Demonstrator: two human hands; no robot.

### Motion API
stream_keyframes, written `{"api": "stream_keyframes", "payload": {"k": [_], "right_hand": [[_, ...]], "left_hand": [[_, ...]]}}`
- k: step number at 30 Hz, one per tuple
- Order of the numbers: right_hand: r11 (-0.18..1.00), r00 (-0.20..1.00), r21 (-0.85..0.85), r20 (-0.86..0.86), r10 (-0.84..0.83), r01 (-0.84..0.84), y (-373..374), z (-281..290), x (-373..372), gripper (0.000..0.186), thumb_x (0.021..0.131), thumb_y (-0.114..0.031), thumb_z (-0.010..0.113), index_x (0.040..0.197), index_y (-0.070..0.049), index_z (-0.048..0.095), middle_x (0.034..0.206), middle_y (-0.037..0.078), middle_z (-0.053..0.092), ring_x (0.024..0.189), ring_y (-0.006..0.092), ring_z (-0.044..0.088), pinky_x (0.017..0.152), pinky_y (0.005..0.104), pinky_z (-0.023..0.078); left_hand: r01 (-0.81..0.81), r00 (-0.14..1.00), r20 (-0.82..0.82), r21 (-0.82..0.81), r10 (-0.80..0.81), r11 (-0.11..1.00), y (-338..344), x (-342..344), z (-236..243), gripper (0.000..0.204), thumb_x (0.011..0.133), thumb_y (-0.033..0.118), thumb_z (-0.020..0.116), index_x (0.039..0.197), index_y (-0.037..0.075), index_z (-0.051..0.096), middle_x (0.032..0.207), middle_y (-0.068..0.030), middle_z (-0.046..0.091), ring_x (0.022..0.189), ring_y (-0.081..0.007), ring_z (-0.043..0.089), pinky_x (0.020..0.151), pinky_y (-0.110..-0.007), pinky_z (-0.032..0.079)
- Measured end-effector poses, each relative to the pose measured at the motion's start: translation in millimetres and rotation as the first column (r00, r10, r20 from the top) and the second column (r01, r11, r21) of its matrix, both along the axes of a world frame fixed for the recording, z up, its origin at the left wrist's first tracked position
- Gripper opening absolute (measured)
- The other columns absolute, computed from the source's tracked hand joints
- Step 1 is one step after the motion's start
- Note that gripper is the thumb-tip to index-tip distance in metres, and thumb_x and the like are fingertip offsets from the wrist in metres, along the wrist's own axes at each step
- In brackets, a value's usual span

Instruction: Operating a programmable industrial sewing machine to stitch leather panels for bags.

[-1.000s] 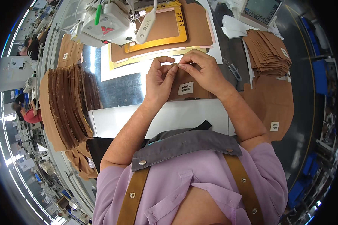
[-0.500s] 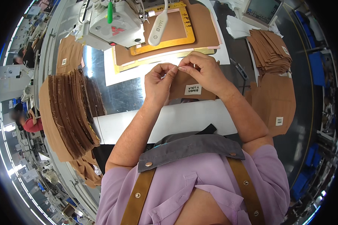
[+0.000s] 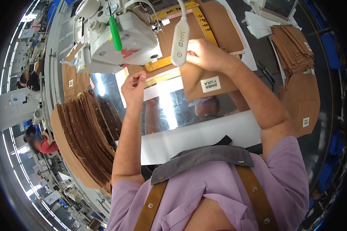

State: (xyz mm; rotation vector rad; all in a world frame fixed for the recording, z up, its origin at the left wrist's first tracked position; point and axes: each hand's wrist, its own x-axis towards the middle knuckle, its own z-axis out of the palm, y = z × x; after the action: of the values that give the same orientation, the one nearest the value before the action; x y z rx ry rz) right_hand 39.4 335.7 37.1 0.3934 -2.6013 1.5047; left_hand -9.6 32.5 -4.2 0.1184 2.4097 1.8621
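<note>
My right hand is closed on the top of a brown panel with a white label, beside a white paddle-shaped fitting hanging from the sewing machine. My left hand has curled, pinched fingers below the machine; what they hold is too small to make out. Behind the hands, a yellow frame lies over brown material on a white sheet.
Stacked brown pieces sit at left and right. A cutter lies right of the steel plate. A screen unit stands at the back right. Co-workers appear at far left.
My hands have separated: the right moved up with the labelled panel toward the frame and hanging fitting, the left moved leftward off the panel. The view has also shifted.
</note>
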Motion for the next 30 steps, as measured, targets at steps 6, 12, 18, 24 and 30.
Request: {"api": "stream_keyframes", "payload": {"k": [6,12,18,24,30], "right_hand": [[0.989,0.983,-0.019,0.108,0.148,-0.146,16,1,-61,0.006,0.093,-0.006,0.064,0.093,-0.001,0.069,0.085,0.008,0.072,0.081,0.0196,0.069,0.078,0.0339,0.055],[0.986,0.968,0.013,0.192,0.163,-0.169,28,9,-44,0.017,0.095,-0.015,0.067,0.088,0.000,0.063,0.081,0.008,0.065,0.072,0.0211,0.059,0.069,0.0353,0.048],[0.993,0.958,0.039,0.268,0.097,-0.112,42,35,15,0.017,0.092,-0.017,0.070,0.088,-0.001,0.066,0.083,0.007,0.066,0.075,0.0174,0.059,0.072,0.0317,0.048],[0.992,0.947,-0.040,0.295,0.123,-0.117,52,47,60,0.013,0.093,-0.015,0.069,0.094,-0.002,0.070,0.086,0.005,0.068,0.076,0.0153,0.059,0.071,0.0314,0.048],[0.982,0.943,-0.093,0.277,0.186,-0.166,49,36,92,0.015,0.094,-0.016,0.071,0.096,-0.001,0.071,0.081,0.004,0.065,0.073,0.0122,0.055,0.067,0.0299,0.047]], "left_hand": [[0.048,0.978,-0.191,-0.169,-0.081,0.984,-9,-66,-12,0.027,0.082,-0.006,0.074,0.106,-0.002,0.065,0.103,-0.0075,0.071,0.093,-0.0160,0.067,0.083,-0.031,0.055],[0.048,0.977,-0.203,-0.066,-0.061,0.997,-12,-54,-22,0.037,0.081,-0.003,0.077,0.115,-0.002,0.063,0.110,-0.0135,0.070,0.102,-0.0264,0.069,0.091,-0.038,0.055],[-0.147,0.851,-0.482,-0.599,-0.208,0.787,-50,0,3,0.048,0.090,0.026,0.076,0.131,0.005,0.064,0.144,-0.0183,0.056,0.133,-0.0377,0.052,0.108,-0.050,0.039],[-0.319,0.838,-0.490,-0.796,-0.240,0.514,-82,49,-10,0.058,0.101,0.040,0.059,0.143,0.000,0.052,0.158,-0.0190,0.042,0.144,-0.0380,0.040,0.117,-0.050,0.028],[-0.323,0.848,-0.490,-0.780,-0.203,0.535,-82,41,-17,0.054,0.099,0.038,0.060,0.140,0.003,0.056,0.156,-0.0167,0.045,0.142,-0.0352,0.044,0.117,-0.051,0.030]]}}
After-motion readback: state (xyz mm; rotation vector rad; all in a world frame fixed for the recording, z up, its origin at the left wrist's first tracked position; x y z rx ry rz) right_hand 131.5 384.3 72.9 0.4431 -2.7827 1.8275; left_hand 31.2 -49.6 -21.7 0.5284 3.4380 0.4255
